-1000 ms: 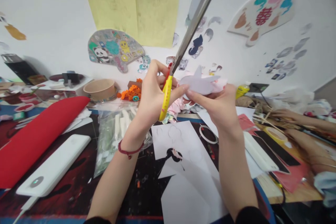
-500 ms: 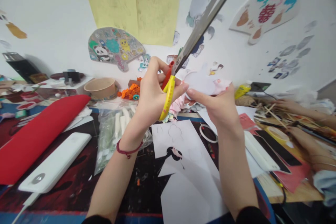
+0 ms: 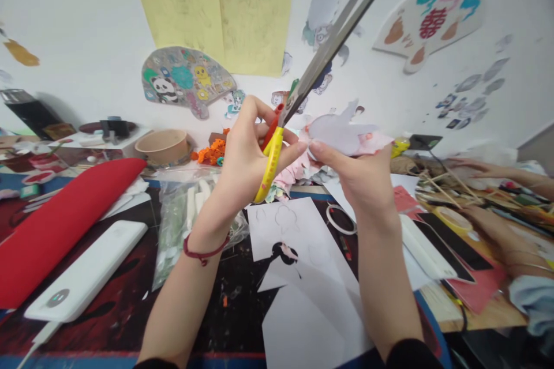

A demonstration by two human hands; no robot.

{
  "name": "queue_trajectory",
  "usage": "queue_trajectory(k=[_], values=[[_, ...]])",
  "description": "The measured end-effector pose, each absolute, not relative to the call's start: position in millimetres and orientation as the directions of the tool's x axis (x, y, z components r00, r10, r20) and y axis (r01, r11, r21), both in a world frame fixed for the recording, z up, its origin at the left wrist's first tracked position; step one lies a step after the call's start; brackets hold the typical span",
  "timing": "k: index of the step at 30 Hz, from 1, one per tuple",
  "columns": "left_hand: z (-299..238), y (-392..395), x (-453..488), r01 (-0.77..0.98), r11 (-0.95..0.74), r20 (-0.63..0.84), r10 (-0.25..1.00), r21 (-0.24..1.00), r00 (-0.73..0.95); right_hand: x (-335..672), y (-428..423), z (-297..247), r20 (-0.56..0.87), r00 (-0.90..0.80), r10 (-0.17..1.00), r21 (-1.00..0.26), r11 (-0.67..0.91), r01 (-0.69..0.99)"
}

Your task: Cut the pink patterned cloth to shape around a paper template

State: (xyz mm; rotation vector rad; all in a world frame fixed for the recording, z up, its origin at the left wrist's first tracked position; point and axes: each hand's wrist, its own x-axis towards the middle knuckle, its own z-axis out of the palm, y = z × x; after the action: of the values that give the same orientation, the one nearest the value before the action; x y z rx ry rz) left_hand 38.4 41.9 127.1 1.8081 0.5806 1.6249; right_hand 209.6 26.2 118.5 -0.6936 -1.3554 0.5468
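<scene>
We set yellow-handled scissors [image 3: 272, 164] against a paper cut-out [image 3: 341, 134]

Our left hand [image 3: 246, 173] clamps the scissors, blades slightly apart at the cut-out's edge; our right hand [image 3: 359, 179] pinches the cut-out, held up in front of us. Beyond the cut-out, left, sits a paper bowl [image 3: 162, 147]; up right, a wall fan [image 3: 426, 23] bears a red double-happiness character.

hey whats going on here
A person holds yellow-handled scissors in their left hand, blades pointing up and away, and pinches a pale paper cutout in their right hand. A white paper sheet lies below them. To the right, another person's hands are near thin wooden sticks.
</scene>
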Motion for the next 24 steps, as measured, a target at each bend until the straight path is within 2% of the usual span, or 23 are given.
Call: queue_trajectory(k=[5, 24], values=[[127.8, 38.0, 39.3, -0.047, -0.704, 0.702, 0.698, 0.709, 0.143, 211.0, 26.5, 120.0, 0.676, 0.156, 0.720, -0.726, 0.687, -0.028], [123.7, 40.4, 41.7, -0.047, -0.698, 0.698, 0.706, 0.714, 0.122, 216.4, 34.8, 113.8, 0.684, 0.083, 0.725, -0.728, 0.685, 0.014]])
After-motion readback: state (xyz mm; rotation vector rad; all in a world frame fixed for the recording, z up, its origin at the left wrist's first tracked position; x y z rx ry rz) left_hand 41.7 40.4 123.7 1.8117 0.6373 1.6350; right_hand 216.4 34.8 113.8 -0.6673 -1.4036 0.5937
